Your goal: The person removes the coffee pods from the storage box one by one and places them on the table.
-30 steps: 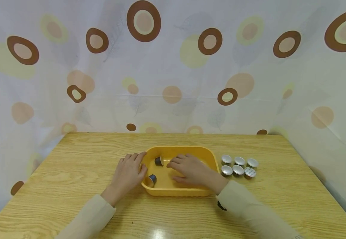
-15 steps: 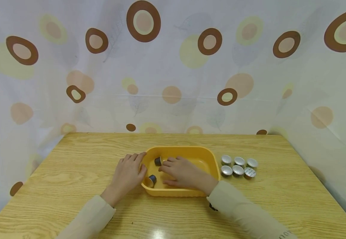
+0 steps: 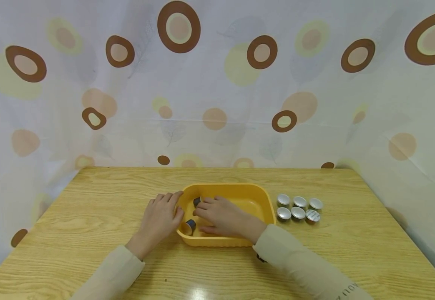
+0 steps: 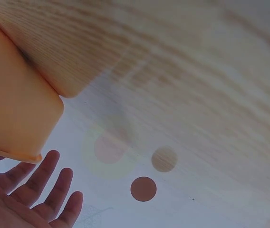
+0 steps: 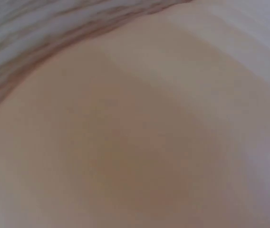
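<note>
A yellow plastic tray (image 3: pixel 221 241) stands on the wooden table in the head view. My left hand (image 3: pixel 159 218) holds its left rim, thumb on the inner side; the left wrist view shows the tray wall (image 4: pixel 21 95) with the outer fingers (image 4: pixel 54 197) spread below the rim. Inside the tray, a dark coffee capsule (image 3: pixel 196 202) lies on its side toward the back left, partly hidden by my right fingers. A blue coffee capsule (image 3: pixel 190 225) lies near the front left corner. Over the tray floor, my right hand (image 3: pixel 221 217) has its fingers loosely bent beside the dark capsule.
Several silver-lidded capsules (image 3: pixel 298 213) stand in two rows on the table (image 3: pixel 108 200), just right of the tray. A patterned cloth (image 3: pixel 217 91) hangs behind the table and along its sides. Blurred, pale surface fills most of the right wrist view.
My right hand has moved left inside the tray, toward the dark capsule, covering more of it. My left hand stays at the left rim. Both capsules in the tray keep their places.
</note>
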`<state>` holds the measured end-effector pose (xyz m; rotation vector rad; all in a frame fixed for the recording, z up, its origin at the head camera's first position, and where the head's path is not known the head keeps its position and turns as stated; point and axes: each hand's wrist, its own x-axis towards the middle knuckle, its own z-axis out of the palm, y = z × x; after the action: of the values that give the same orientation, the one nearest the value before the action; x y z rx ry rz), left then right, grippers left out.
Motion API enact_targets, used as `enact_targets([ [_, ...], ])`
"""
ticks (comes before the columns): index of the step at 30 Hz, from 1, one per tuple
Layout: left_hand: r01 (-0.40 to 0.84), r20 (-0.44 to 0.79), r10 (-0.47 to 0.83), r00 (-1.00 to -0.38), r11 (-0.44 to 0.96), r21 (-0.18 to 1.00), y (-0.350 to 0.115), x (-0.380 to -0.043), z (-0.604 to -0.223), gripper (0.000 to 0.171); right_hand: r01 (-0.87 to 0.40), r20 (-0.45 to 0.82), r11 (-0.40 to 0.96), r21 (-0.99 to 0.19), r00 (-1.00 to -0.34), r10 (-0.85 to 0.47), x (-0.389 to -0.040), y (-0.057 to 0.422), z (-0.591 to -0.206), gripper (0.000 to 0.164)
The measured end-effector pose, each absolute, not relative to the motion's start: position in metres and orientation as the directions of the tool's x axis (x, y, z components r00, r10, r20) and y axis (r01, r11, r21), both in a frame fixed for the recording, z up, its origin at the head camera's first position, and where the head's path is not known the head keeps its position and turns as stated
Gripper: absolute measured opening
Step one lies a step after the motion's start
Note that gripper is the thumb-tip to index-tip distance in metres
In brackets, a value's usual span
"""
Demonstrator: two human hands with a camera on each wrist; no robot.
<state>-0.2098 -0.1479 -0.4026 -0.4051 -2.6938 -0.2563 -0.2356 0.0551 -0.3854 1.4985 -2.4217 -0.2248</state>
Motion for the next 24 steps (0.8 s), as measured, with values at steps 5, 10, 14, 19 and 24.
enact_targets([
  [5, 0.315, 0.411, 0.242, -0.879, 0.941, 0.120, -0.147, -0.210, -0.403, 0.039, -0.854, 0.130, 0.425, 0.301, -0.404, -0.905, -0.236, 0.051, -0.386, 0.036],
  [10, 0.320, 0.420, 0.245, -0.874, 0.940, 0.117, -0.147, -0.210, -0.403, 0.038, -0.855, 0.093, 0.415, 0.310, -0.407, -0.908, -0.236, 0.048, -0.386, 0.038],
  [14, 0.323, 0.421, 0.247, -0.873, 0.939, 0.119, -0.148, -0.210, -0.402, 0.038, -0.858, 0.074, 0.416, 0.302, -0.414, -0.907, -0.237, 0.045, -0.387, 0.038],
  [19, 0.325, 0.417, 0.248, -0.874, 0.938, 0.122, -0.148, -0.210, -0.402, 0.038, -0.868, 0.067, 0.405, 0.288, -0.403, -0.913, -0.239, 0.042, -0.390, 0.037],
  [24, 0.328, 0.417, 0.252, -0.873, 0.937, 0.119, -0.148, -0.210, -0.403, 0.038, -0.871, 0.063, 0.399, 0.286, -0.398, -0.915, -0.239, 0.039, -0.392, 0.036],
])
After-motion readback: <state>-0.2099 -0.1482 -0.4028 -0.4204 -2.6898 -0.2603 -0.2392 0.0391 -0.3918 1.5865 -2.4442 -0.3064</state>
